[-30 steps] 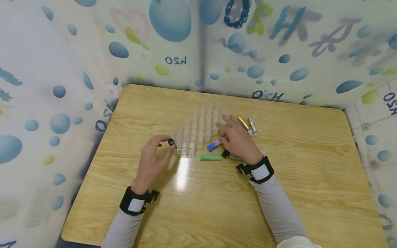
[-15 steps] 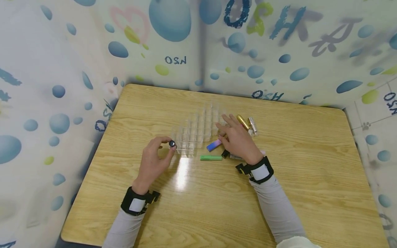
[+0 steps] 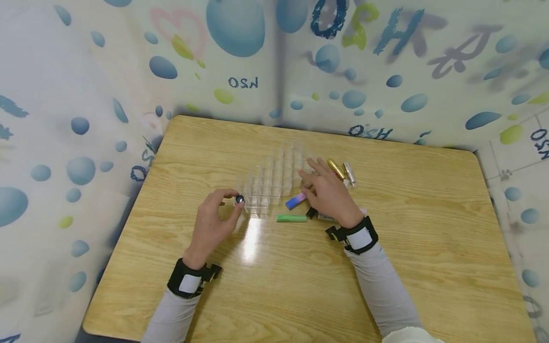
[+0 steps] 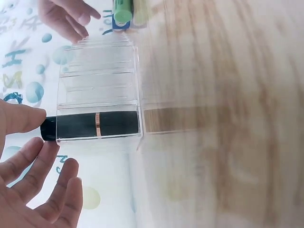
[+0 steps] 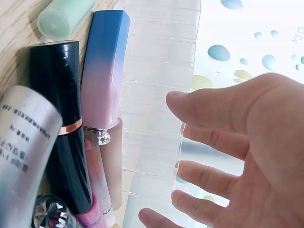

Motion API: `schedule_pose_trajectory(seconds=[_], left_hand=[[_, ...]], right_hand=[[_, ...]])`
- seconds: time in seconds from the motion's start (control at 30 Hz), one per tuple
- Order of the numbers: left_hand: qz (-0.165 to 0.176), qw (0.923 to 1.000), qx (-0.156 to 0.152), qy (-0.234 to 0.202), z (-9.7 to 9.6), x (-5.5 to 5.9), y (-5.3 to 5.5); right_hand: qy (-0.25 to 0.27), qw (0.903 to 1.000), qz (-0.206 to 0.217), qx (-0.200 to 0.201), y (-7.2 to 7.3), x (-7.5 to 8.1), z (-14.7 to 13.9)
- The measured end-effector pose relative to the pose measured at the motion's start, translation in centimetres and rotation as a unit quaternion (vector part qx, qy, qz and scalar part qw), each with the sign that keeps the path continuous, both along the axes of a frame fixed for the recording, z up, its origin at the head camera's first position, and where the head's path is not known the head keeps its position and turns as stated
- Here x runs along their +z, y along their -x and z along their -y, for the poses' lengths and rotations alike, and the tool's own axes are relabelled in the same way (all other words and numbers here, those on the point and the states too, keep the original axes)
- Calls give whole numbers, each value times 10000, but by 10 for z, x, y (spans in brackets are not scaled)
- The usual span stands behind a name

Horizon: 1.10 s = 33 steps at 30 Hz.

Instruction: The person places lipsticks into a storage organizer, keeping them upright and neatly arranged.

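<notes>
My left hand [image 3: 212, 221] pinches the top of a black lipstick tube [image 4: 76, 126] with a rose-gold band between thumb and fingers. The tube stands upright in the nearest left compartment of a clear stepped lipstick organizer [image 3: 274, 178], its base down at the organizer's bottom in the left wrist view. At the organizer's right side is my right hand [image 3: 332, 197], its fingers loosely bent and holding nothing, fingertips right at the clear wall in the right wrist view. Just below that hand lies a blue-to-pink lipstick tube [image 5: 105, 66].
A green tube [image 3: 291, 218] lies in front of the organizer. A second black tube [image 5: 57, 85], a silver printed tube [image 5: 23, 137] and several other cosmetics lie partly under my right hand. Beyond it lie a gold tube [image 3: 336, 169] and a silver-and-clear tube [image 3: 349, 174].
My left hand has shifted slightly right, and the black lipstick tube has tipped more upright, its top now showing shiny. My right hand has stayed in place.
</notes>
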State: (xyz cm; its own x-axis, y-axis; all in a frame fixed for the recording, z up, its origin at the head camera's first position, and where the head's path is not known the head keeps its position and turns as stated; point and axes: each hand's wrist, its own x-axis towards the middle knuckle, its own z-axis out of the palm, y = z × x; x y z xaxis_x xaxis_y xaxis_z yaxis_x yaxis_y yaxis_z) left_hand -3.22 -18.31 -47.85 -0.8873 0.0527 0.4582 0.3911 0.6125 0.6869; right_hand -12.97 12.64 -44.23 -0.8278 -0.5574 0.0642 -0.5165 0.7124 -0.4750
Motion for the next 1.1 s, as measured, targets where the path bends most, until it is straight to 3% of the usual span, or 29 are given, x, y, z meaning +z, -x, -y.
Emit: schedule_pose_trajectory(seconds=[0.33, 0.5, 0.7, 0.83, 1.1], left_hand=[[-82, 9997, 154, 162, -1, 10, -1], [-298, 9993, 144, 170, -3, 18, 0], [-736, 9969, -243, 160, -15, 26, 3], [-823, 9949, -561, 140, -29, 30, 3], [-374, 9919, -1181, 275, -54, 32, -11]], right_hand=[[48, 10000, -4, -18, -1, 1, 0], [156, 9999, -52, 34, 1, 0, 0], [108, 9999, -85, 26, 2, 0, -2], [175, 9997, -139, -78, 3, -1, -3], [642, 9955, -644, -257, -1, -7, -5]])
